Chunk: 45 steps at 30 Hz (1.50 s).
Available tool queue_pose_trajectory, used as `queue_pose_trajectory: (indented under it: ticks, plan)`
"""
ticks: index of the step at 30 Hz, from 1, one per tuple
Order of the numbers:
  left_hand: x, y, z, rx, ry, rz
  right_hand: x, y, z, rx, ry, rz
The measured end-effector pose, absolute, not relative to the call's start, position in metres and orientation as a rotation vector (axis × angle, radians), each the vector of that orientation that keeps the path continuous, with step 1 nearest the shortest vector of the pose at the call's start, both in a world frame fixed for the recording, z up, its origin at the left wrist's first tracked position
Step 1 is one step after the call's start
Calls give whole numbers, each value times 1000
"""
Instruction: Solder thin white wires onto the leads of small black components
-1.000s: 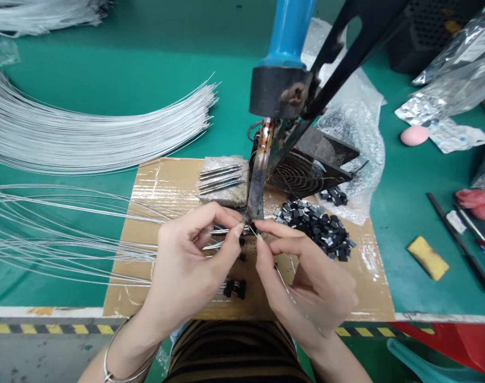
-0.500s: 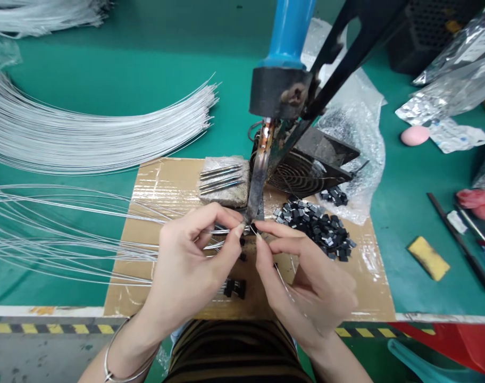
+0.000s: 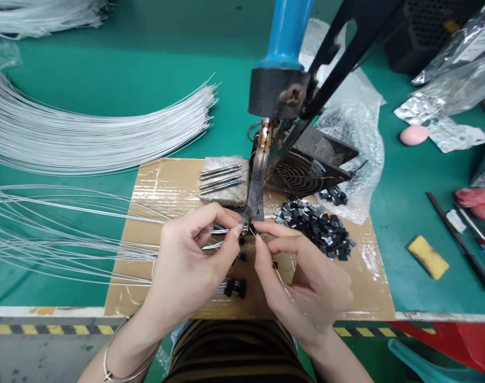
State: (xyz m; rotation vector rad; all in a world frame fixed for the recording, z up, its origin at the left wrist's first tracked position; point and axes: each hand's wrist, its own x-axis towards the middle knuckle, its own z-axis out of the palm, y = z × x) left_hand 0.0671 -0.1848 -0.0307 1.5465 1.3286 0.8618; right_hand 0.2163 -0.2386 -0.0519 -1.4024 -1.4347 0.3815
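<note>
My left hand (image 3: 194, 260) is closed, thumb and forefinger pinching the ends of thin silvery-white wires (image 3: 142, 217) that trail off left. My right hand (image 3: 302, 274) pinches a thin solder wire (image 3: 281, 282), which runs down across the palm. Both sets of fingertips nearly meet at the flat tip of a blue-handled soldering iron (image 3: 258, 181), fixed pointing down. A small dark part sits at that spot, mostly hidden by the fingers. Below lie several black connectors (image 3: 235, 288) with wires attached.
Loose black connectors (image 3: 320, 229) are heaped right of the iron, before a small fan (image 3: 302, 173). Metal rods lie on a wrapped block (image 3: 226, 197). A thick wire bundle (image 3: 107, 138) spreads at left. Cardboard (image 3: 370, 287) covers the bench; a yellow sponge (image 3: 428, 258) lies right.
Both hands keep nearly the same place and grip. The right hand has shifted very slightly left, its solder wire staying near the iron's tip.
</note>
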Motion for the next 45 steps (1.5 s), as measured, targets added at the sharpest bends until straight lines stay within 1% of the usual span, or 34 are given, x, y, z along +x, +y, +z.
queue_pose_trajectory:
  ticks: [5,10,15,19,24,29,32,35,39,42,45]
  plan:
    - [62,-187,-34,1565,1344,830,220,-243,-58,-1409,-1322,509]
    - [48,-197,-39,1786,1426,807,249,-252,-61,-1543,-902,593]
    - [31,-209,-55,2232,1475,929,285,-272,-74,-1283,-881,962]
    - [27,-214,-68,2195,1472,966,287,-291,-82,-1346,-914,1131]
    - [28,-215,-71,2117,1509,952,271,-297,-85,-1414,-1063,1148]
    - [12,-200,-59,2152,1548,1022,264,-294,-87,-1505,-979,1053]
    - [-6,-162,-50,2260,1694,1003,267,-294,-94,-1463,-952,968]
    - [-20,-106,-52,2288,1847,835,272,-292,-104,-1403,-965,916]
    - [-25,-40,-70,2282,1788,705,275,-290,-110,-1387,-1028,876]
    - [-22,-22,-79,2270,1760,734,275,-289,-110,-1411,-1022,860]
    - [-23,-27,-75,2236,1756,841,274,-289,-108,-1418,-1021,853]
